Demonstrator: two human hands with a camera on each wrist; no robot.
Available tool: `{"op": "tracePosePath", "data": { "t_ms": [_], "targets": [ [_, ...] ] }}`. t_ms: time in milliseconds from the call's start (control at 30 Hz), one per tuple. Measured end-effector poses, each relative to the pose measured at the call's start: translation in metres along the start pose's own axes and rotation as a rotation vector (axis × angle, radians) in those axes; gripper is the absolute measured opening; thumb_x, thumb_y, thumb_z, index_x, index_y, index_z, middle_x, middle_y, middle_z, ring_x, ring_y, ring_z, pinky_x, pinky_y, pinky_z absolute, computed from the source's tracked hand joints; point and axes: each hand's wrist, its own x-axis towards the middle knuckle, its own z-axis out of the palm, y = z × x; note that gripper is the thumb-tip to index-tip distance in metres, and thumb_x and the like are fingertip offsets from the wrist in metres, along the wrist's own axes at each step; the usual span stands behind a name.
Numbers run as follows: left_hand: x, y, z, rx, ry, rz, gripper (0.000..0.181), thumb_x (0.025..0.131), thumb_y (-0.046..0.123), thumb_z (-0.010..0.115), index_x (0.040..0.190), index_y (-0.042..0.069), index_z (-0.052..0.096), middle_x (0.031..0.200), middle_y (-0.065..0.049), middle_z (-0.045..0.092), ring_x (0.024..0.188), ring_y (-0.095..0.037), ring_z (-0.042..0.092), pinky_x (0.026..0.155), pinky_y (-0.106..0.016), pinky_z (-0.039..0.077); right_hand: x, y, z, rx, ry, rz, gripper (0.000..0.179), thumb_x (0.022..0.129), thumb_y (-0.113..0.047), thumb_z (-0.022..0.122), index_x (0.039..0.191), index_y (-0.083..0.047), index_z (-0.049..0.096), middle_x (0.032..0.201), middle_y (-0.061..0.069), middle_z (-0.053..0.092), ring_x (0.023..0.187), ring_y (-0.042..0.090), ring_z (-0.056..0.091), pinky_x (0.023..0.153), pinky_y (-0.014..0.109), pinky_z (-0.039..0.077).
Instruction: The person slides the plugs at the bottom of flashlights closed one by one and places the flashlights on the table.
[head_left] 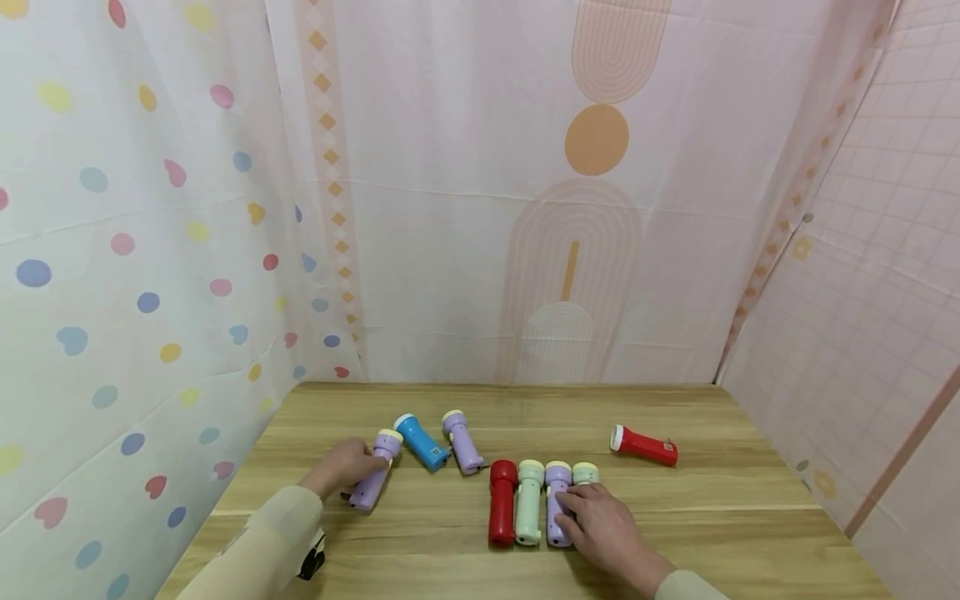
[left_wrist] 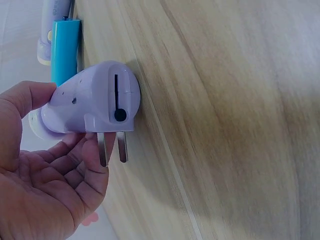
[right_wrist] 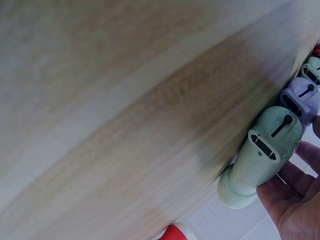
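Note:
My left hand (head_left: 347, 467) grips a purple flashlight (head_left: 372, 483) at the left, thumb on one side and fingers on the other. In the left wrist view its two metal plug prongs (left_wrist: 112, 148) stick out from the tail end. At the right end of a side-by-side row, my right hand (head_left: 603, 527) holds a pale green flashlight (right_wrist: 262, 160), mostly covered by the hand in the head view. Left of it in the row lie a purple flashlight (head_left: 557, 475), another pale green flashlight (head_left: 529, 504) and a dark red flashlight (head_left: 502, 508).
A blue flashlight (head_left: 423, 444) and another purple flashlight (head_left: 463, 443) lie farther back, left of the row. Toward the right back is a red flashlight (head_left: 645, 446) with a white head. Patterned curtains (head_left: 450, 250) stand around the wooden table (head_left: 720, 500).

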Motion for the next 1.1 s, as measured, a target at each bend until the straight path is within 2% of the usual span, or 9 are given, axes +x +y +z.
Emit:
{"op": "tracePosePath", "data": {
  "t_ms": [400, 667, 867, 1100],
  "targets": [
    [0.003, 0.002, -0.002, -0.037, 0.007, 0.016, 0.025, 0.091, 0.023, 0.065, 0.09, -0.002, 0.064, 0.078, -0.007, 0.059, 0.069, -0.021, 0.058, 0.059, -0.038, 0.053, 0.0, -0.001, -0.002, 0.006, -0.025, 0.007, 0.036, 0.095, -0.031, 0.066, 0.123, -0.009, 0.069, 0.118, 0.008, 0.066, 0.11, 0.027, 0.059, 0.089, 0.046, 0.051],
    [0.006, 0.003, -0.001, -0.05, 0.013, -0.002, 0.032, 0.093, 0.025, 0.063, 0.101, -0.007, 0.066, 0.084, -0.009, 0.063, 0.073, -0.021, 0.06, 0.062, -0.037, 0.054, 0.0, -0.002, -0.002, 0.01, -0.031, 0.01, 0.036, 0.095, -0.03, 0.067, 0.123, -0.009, 0.069, 0.119, 0.009, 0.066, 0.11, 0.028, 0.059, 0.089, 0.046, 0.051],
    [0.004, 0.012, 0.002, -0.073, 0.026, -0.006, 0.039, 0.094, 0.029, 0.063, 0.107, -0.008, 0.063, 0.088, -0.01, 0.064, 0.076, -0.022, 0.061, 0.067, -0.038, 0.055, 0.0, -0.002, -0.002, 0.008, -0.009, 0.007, 0.035, 0.094, -0.03, 0.067, 0.122, -0.009, 0.07, 0.118, 0.01, 0.066, 0.109, 0.028, 0.06, 0.088, 0.047, 0.052],
    [0.004, 0.026, 0.01, -0.116, 0.024, 0.017, 0.035, 0.093, 0.028, 0.067, 0.101, -0.006, 0.065, 0.086, -0.008, 0.064, 0.074, -0.02, 0.063, 0.067, -0.038, 0.056, 0.0, 0.0, -0.001, 0.007, 0.001, -0.001, 0.035, 0.093, -0.029, 0.068, 0.121, -0.008, 0.07, 0.117, 0.01, 0.067, 0.109, 0.028, 0.06, 0.088, 0.047, 0.052]
  ]
}}
